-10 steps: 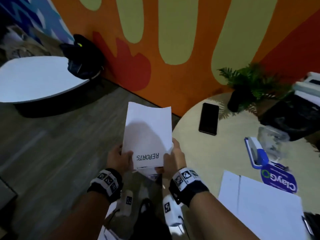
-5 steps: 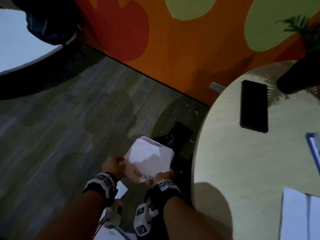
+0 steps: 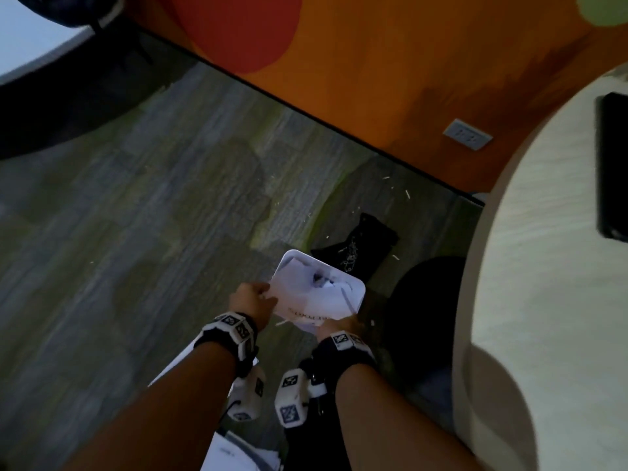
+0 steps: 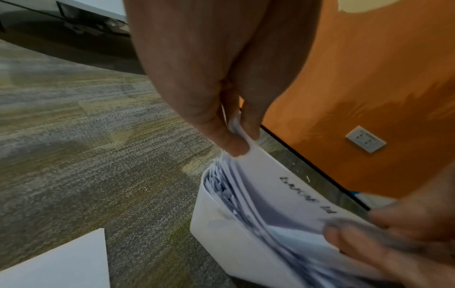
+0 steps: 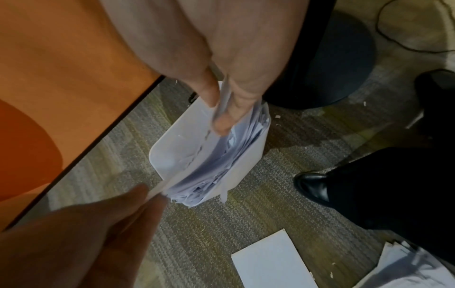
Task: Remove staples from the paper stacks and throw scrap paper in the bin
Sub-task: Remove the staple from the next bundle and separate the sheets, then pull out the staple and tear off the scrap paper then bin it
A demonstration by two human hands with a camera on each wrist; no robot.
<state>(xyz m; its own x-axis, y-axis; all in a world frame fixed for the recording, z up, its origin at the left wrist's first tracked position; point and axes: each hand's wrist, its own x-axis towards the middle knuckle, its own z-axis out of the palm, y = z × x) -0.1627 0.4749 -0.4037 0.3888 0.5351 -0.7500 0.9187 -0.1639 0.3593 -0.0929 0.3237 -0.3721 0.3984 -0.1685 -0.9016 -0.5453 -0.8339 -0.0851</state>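
A white bin [image 3: 361, 291] stands on the carpet beside the table, stuffed with scrap paper. Over its mouth both hands hold a white sheet [image 3: 306, 299] printed "REPORTS", bowed downward into the bin. My left hand [image 3: 253, 299] pinches the sheet's left edge between thumb and fingers [image 4: 236, 144]. My right hand [image 3: 339, 326] pinches the opposite edge, its fingers [image 5: 221, 117] just above the bin's wall [image 5: 169, 148]. In the left wrist view the sheet [image 4: 283, 187] lies on the crumpled paper inside the bin [image 4: 221, 239].
A round pale table [image 3: 543, 300] with a black phone [image 3: 615, 164] fills the right. Its dark base [image 3: 424, 300] and a black bag [image 3: 356, 246] sit right behind the bin. Loose sheets [image 5: 270, 257] and a black shoe [image 5: 312, 187] are on the carpet; small scraps lie scattered.
Both hands have carried the REPORTS sheet down from in front of me to the bin's mouth, bending it as it went. The view has tilted down toward the floor.
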